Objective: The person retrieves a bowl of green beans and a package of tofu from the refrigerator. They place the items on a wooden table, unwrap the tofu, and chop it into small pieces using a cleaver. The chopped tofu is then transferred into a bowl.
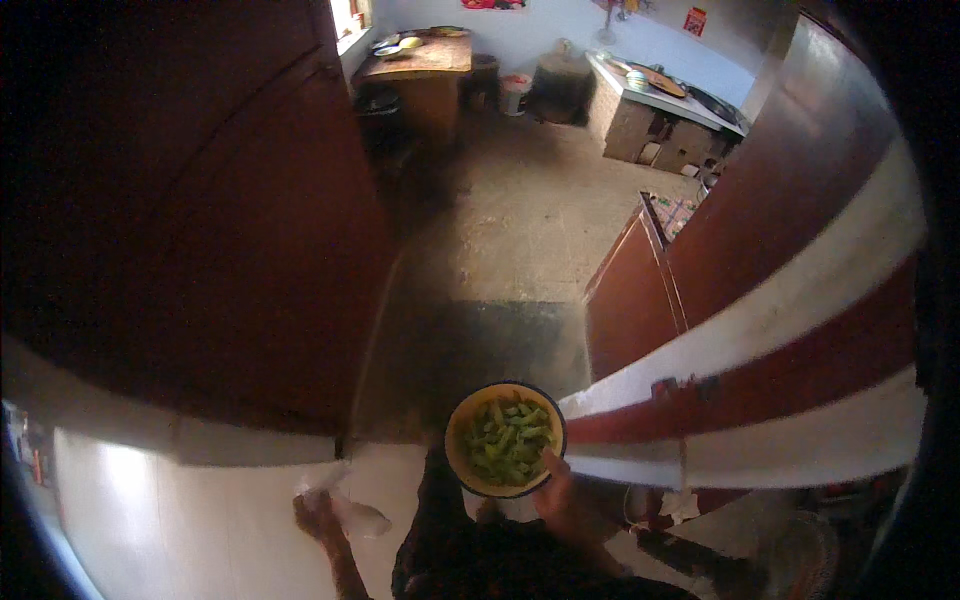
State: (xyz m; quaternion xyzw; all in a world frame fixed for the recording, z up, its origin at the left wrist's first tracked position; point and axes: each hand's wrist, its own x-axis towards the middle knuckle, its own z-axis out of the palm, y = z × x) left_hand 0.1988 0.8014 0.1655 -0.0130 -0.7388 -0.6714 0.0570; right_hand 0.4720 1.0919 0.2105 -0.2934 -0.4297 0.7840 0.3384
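Note:
My right hand (556, 491) grips a round yellow bowl (459, 442) with a dark rim, its thumb over the near right edge. Cut green vegetable pieces (511, 441), which look like peppers or pods, fill much of the bowl. It hangs level in front of my body, just before a doorway. Off to the left, my left hand (319, 517) is closed around a thin, clear plastic bag (364, 517) that droops to the right of the fingers. What the bag contains, if anything, cannot be made out.
Dark red door panels (247, 247) flank the doorway on the left, with another panel (630, 300) on the right. Past the threshold lies a concrete floor (525, 240). A wooden table (431, 56), a white bucket (515, 94) and a masonry stove counter (637, 112) stand along the far side.

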